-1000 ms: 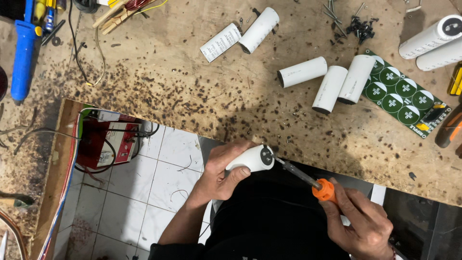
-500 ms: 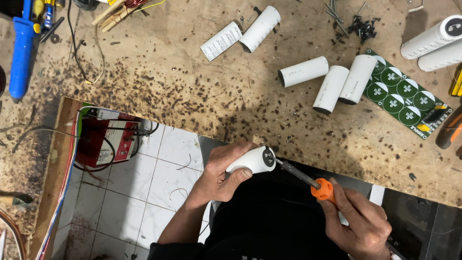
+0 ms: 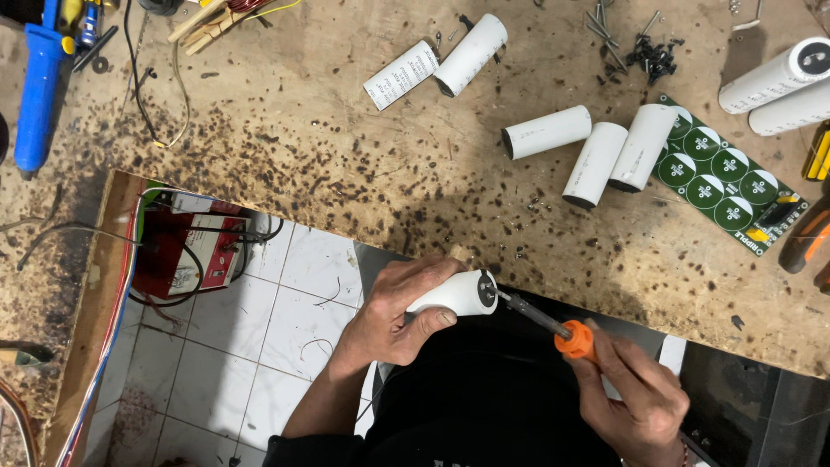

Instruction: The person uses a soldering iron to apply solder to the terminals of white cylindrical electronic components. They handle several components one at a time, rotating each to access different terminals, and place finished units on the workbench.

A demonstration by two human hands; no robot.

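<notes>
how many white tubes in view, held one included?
8. One in the left hand: held tube. Two top centre. Three mid-right. Two at the right edge. More may lie off-frame.

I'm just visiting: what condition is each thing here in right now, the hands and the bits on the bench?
left hand: gripping the white cylinder.
white cylinder: held sideways, screwdriver tip at its end.
right hand: gripping the screwdriver.
screwdriver: orange-handled, tilted.
loose white cylinders: lying on the bench.
green circuit board: lying flat.
blue tool: lying unused.
</notes>
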